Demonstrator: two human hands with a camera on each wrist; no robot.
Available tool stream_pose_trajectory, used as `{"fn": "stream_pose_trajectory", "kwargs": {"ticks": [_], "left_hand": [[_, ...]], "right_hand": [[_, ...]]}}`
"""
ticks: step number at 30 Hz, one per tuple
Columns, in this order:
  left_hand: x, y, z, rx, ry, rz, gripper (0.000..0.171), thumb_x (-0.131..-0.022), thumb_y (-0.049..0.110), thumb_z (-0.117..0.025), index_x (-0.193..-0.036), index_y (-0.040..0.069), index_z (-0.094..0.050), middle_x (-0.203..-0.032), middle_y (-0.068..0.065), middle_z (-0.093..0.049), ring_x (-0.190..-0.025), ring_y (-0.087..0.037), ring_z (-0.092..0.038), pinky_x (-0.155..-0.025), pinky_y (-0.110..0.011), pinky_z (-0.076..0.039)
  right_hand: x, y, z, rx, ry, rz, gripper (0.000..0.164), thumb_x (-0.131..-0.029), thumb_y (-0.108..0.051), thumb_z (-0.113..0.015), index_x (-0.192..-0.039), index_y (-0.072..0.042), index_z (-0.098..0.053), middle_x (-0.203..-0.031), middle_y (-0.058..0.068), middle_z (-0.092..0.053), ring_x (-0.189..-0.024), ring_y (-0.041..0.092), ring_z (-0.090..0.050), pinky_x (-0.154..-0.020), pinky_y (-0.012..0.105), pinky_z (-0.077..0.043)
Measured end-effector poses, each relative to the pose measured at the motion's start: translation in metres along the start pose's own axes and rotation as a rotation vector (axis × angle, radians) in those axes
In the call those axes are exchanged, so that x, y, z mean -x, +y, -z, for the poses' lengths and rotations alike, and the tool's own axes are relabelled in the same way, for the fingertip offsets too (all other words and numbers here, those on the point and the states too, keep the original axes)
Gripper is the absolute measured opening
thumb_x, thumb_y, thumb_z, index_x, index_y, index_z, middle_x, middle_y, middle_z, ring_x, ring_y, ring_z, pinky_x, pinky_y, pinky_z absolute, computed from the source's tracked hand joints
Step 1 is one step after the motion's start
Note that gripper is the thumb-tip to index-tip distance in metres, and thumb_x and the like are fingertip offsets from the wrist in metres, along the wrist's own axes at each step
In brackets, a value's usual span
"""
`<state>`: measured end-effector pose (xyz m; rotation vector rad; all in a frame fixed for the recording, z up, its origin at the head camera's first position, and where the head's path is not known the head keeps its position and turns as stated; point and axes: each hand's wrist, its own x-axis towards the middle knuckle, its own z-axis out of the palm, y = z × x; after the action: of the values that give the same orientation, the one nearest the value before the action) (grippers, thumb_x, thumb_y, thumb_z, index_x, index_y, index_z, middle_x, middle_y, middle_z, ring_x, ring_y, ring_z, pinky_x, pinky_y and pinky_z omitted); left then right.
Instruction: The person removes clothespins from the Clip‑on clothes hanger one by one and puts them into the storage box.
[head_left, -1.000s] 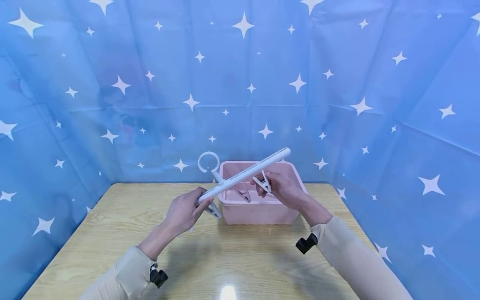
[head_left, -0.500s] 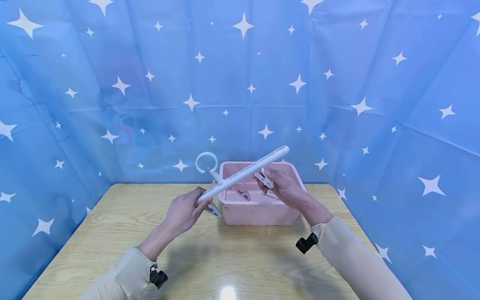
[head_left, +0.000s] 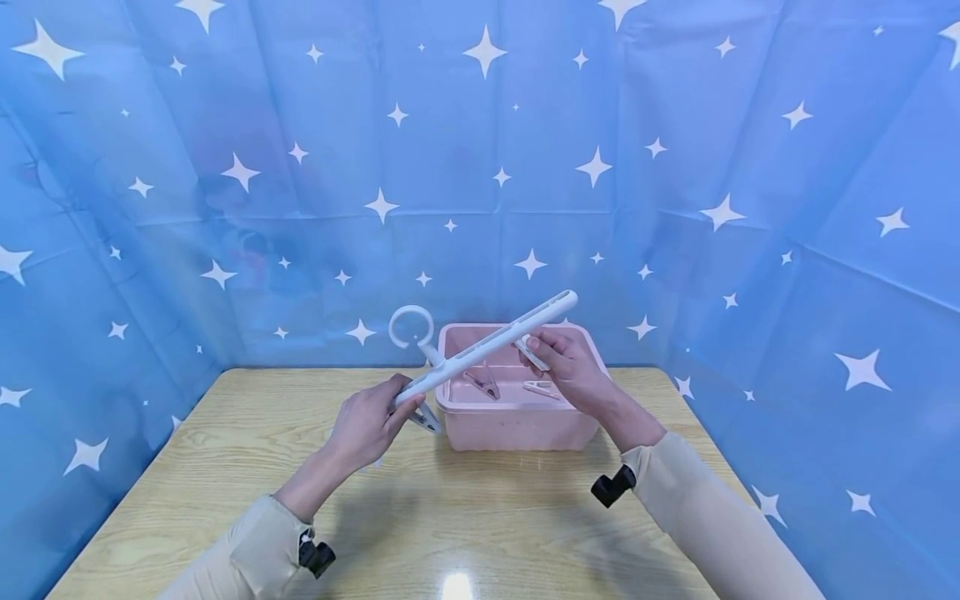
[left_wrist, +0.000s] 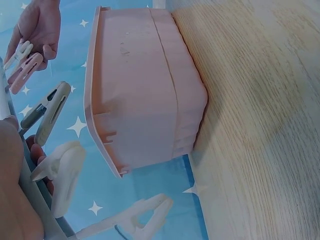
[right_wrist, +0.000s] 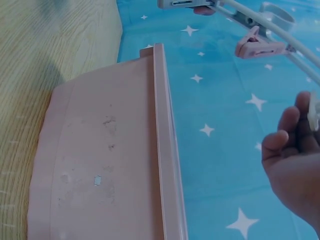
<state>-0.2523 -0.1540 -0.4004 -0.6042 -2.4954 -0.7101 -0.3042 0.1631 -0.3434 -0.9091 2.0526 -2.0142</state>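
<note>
A white clip hanger slants across the middle of the head view, its round hook at the upper left. My left hand grips the lower left part of its bar. In the left wrist view a grey clothespin, a pink clothespin and white clothespins hang along the bar. My right hand pinches a white clothespin at the underside of the bar's right half. Whether that clothespin is fastened to the bar cannot be told.
Behind and below the hanger stands a pink plastic bin on the wooden table. Inside it lies a pale pink clothespin. A blue star-patterned curtain closes off the back and both sides.
The white clothespin in my right hand has turned and moved up against the bar, and its spread handles have come together. The left hand and hanger have barely moved.
</note>
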Motion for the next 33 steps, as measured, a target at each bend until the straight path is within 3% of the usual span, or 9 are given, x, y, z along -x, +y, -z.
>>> {"fn": "stream_pose_trajectory", "kwargs": {"ticks": [6, 11, 16, 23, 33], "left_hand": [[0.0004, 0.0003, 0.0003, 0.0, 0.001, 0.004, 0.026, -0.101, 0.039, -0.058, -0.108, 0.015, -0.065, -0.067, 0.01, -0.05, -0.055, -0.004, -0.042, -0.052, -0.023, -0.035], [0.0006, 0.0001, 0.0003, 0.007, -0.002, 0.013, 0.027, -0.101, 0.04, -0.057, -0.109, 0.015, -0.065, -0.067, 0.01, -0.05, -0.055, -0.004, -0.042, -0.052, -0.023, -0.035], [0.0007, -0.0005, 0.0003, 0.012, -0.006, 0.017, 0.027, -0.101, 0.041, -0.056, -0.109, 0.016, -0.065, -0.066, 0.01, -0.049, -0.055, -0.004, -0.042, -0.052, -0.023, -0.035], [0.0009, -0.0011, 0.0002, 0.01, -0.007, 0.01, 0.026, -0.101, 0.04, -0.057, -0.107, 0.016, -0.064, -0.066, 0.01, -0.049, -0.054, -0.004, -0.041, -0.051, -0.023, -0.035], [0.0021, -0.0009, -0.0006, 0.013, -0.008, 0.01, 0.025, -0.101, 0.039, -0.057, -0.106, 0.016, -0.064, -0.066, 0.01, -0.049, -0.054, -0.003, -0.041, -0.051, -0.023, -0.035]], "right_hand": [[-0.001, 0.0005, -0.0004, 0.112, 0.055, 0.058, 0.024, -0.105, -0.023, -0.052, -0.096, -0.003, -0.061, -0.076, 0.006, -0.047, -0.069, 0.021, -0.04, -0.065, 0.025, -0.038], [-0.0004, 0.0002, -0.0002, 0.166, 0.098, 0.076, 0.016, -0.104, -0.022, -0.056, -0.095, -0.014, -0.066, -0.071, -0.001, -0.05, -0.065, 0.014, -0.041, -0.064, 0.027, -0.038], [-0.0012, 0.0007, 0.0006, 0.185, 0.128, 0.088, 0.013, -0.101, -0.019, -0.06, -0.093, -0.011, -0.066, -0.075, -0.009, -0.06, -0.067, 0.009, -0.044, -0.068, 0.024, -0.041], [-0.0017, 0.0, 0.001, 0.3, 0.194, 0.111, 0.015, -0.097, -0.017, -0.066, -0.093, -0.002, -0.066, -0.063, -0.004, -0.048, -0.056, 0.009, -0.037, -0.053, 0.023, -0.032], [0.0002, 0.0005, 0.0009, 0.416, 0.304, 0.096, 0.015, -0.093, -0.018, -0.071, -0.089, -0.007, -0.062, -0.07, 0.0, -0.048, -0.059, 0.009, -0.04, -0.053, 0.022, -0.034]]}}
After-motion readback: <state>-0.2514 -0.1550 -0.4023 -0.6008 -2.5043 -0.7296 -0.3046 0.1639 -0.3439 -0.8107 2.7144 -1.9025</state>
